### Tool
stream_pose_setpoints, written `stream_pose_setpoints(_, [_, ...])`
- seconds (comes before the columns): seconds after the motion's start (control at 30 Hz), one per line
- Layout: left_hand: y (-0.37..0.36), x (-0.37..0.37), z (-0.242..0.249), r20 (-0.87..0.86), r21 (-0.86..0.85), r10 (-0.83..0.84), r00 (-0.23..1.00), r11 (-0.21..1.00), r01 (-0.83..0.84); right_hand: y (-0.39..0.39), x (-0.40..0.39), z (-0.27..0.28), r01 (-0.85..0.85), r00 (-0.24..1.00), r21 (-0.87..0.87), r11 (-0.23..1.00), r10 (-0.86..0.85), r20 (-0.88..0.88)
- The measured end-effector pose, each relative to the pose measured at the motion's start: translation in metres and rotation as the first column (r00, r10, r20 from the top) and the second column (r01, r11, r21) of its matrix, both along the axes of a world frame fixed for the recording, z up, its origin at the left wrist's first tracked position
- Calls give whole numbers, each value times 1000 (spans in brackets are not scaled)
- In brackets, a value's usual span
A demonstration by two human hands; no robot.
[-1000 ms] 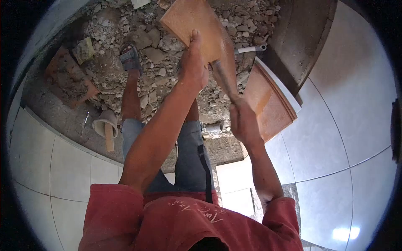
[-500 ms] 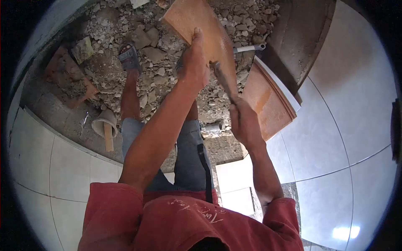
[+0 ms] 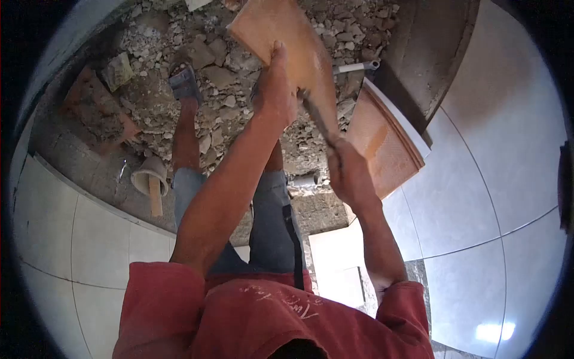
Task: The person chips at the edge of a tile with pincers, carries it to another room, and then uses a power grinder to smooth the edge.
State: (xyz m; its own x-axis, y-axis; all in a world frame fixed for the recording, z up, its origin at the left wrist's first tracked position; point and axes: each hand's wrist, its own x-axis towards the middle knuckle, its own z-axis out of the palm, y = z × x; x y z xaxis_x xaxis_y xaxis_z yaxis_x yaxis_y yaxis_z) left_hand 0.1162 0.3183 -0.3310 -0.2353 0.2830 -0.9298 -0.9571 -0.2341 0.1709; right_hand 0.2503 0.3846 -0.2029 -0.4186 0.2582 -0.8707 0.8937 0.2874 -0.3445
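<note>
The left hand [image 3: 276, 93] is closed around the near edge of a tile [image 3: 293, 33], its thumb laid along the brown face; the rest of its grip is hidden behind the tile, so how those fingers sit cannot be told; the tile is held up over the rubble [image 3: 224, 81], slanting from the upper left down toward the right hand [image 3: 351, 173].

The right hand is clenched around the handle of a dark, narrow tool [image 3: 318, 119]; the tool's far end is at the near edge of the tile, just beside the left hand, next to a small notch; whether it touches the tile cannot be told.

To the right of the tile, a white pipe [image 3: 354, 67] lies across the rubble; just below it, brown-backed tiles [image 3: 382, 140] are stacked at a slant, one pale edge showing, beside the light floor tiles [image 3: 460, 185]; near the knees, a short grey pipe [image 3: 305, 180] lies among the stones.

On the left, a small bucket [image 3: 146, 175] is tipped on its side with a wooden handle [image 3: 156, 199] sticking out of its mouth; above it is a reddish slab [image 3: 95, 113] with crumbly grey stuff on it; a sandalled foot [image 3: 185, 84] stands on the rubble between the slab and the left forearm.
</note>
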Motion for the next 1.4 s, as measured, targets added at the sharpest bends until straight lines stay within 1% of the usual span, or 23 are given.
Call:
stream_pose_setpoints(0.03, [2, 0, -3, -8, 10, 4, 1000, 1000, -4, 2, 2, -1, -4, 1000, 10, 1000, 4, -8])
stream_pose_setpoints(0.1, [-2, 1, -5, -14, 24, 8, 1000, 1000, -7, -1, -1, 0, 45, 969, 103, 994, -18, -248])
stream_pose_setpoints(0.13, [-6, 3, -7, -10, 18, 6, 1000, 1000, -6, -2, -1, 7, 187, 966, 67, 980, -171, -194])
stream_pose_setpoints(0.17, [-4, -1, 2, 30, 7, -6, 1000, 1000, 6, -4, 3, 6, 190, 968, 65, 980, -176, -179])
stream_pose_setpoints(0.23, [0, -1, 6, 62, 10, -17, 998, 1000, 17, -3, 8, -5, -11, 988, 107, 994, 28, -154])
stream_pose_setpoints(0.27, [2, -1, 6, 23, 13, -19, 1000, 1000, 19, -3, 6, -6, -9, 999, 36, 999, 11, -43])
stream_pose_setpoints(0.33, [2, -3, 0, -28, 9, -15, 1000, 1000, 15, -2, 0, -1, 63, 992, 68, 996, -55, -114])
stream_pose_setpoints(0.4, [0, 0, 1, 63, -24, 19, 998, 1000, -17, -5, 0, 9, 226, 957, 107, 968, -200, -213])
stream_pose_setpoints(0.43, [-3, 5, 0, 76, -29, 14, 997, 1000, -12, -6, 2, 9, 229, 958, 105, 968, -205, -198])
stream_pose_setpoints(0.5, [1, 4, -8, -36, 78, 24, 999, 997, -21, 0, 0, -2, 20, 998, 42, 999, -18, -61])
stream_pose_setpoints(0.53, [1, 7, -8, -38, 82, 23, 999, 996, -20, -2, 9, -7, 0, 988, 72, 997, 11, -154])
stream_pose_setpoints(0.57, [1, 7, -4, 0, 39, 4, 1000, 999, -4, -1, 8, -5, -1, 987, 73, 997, 13, -161])
stream_pose_setpoints(0.67, [1, 2, 0, 52, -12, -5, 999, 1000, 6, -3, 7, 5, 168, 961, 106, 980, -139, -240])
stream_pose_setpoints(0.73, [5, 1, 3, 54, 0, 3, 999, 1000, -3, -1, 3, 2, 72, 994, 87, 994, -64, -87])
stream_pose_setpoints(0.83, [4, 1, 3, 33, 2, -30, 999, 1000, 29, 4, 0, 6, 89, 989, 50, 995, -82, -123])
stream_pose_setpoints(0.87, [4, 1, 1, 44, -10, -14, 999, 1000, 15, 2, -1, 8, 165, 961, 73, 984, -144, -237])
stream_pose_setpoints(0.97, [0, 6, 4, 68, -21, -10, 998, 1000, 12, 1, -3, 7, 95, 992, 89, 992, -87, -94])
stream_pose_setpoints(1.0, [3, 3, 4, 46, -7, -13, 999, 1000, 13, 1, -1, 4, 70, 997, 22, 997, -69, -41])
stream_pose_setpoints(1.1, [-1, 6, -2, -26, -7, -3, 1000, 1000, 2, 2, -1, 8, 119, 982, 69, 991, -107, -153])
stream_pose_setpoints(1.2, [-3, 6, -1, 89, -24, 9, 996, 1000, -7, -1, 2, 6, 71, 992, 62, 996, -64, -106])
stream_pose_setpoints(1.3, [-2, 8, -6, 8, -13, -34, 999, 999, 34, 3, 0, 3, 26, 999, 26, 999, -25, -39])
stream_pose_setpoints(1.37, [-1, 3, -4, 46, -52, -43, 998, 998, 46, 2, -3, 11, 219, 964, 50, 974, -208, -164])
stream_pose_setpoints(1.4, [-2, 5, 2, 105, -86, -60, 993, 994, 69, 1, -5, 14, 242, 956, 79, 967, -224, -188])
